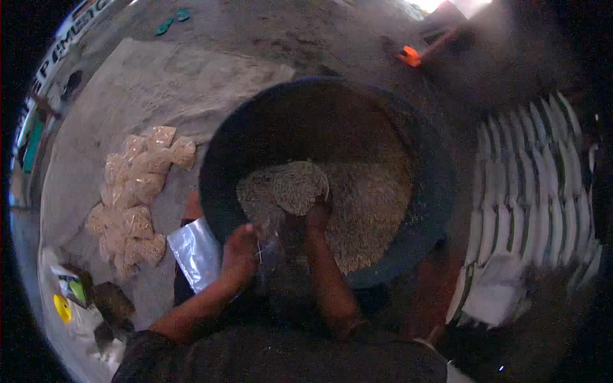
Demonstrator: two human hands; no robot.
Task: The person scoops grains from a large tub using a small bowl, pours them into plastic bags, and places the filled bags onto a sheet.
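A large dark-blue tub (pixel 408 239) stands in front of me, holding loose pale grain (pixel 367 223). Inside it, my right hand (pixel 317 216) grips the near rim of a round bowl (pixel 300 187) heaped with the same grain. Left of that arm, over the tub's near edge, my left hand (pixel 240 249) pinches a clear plastic bag (pixel 272 247); the bag is blurred and hard to see against the dark. A pack of shiny flat plastic bags (pixel 196 254) lies by my left forearm.
Several filled clear bags (pixel 137 191) are piled on a mat (pixel 198 76) at left. Rows of long whitish packs (pixel 533 179) lie at right, with a crumpled white plastic (pixel 495 293) near them. An orange object (pixel 410 56) and green slippers (pixel 174 21) are farther off.
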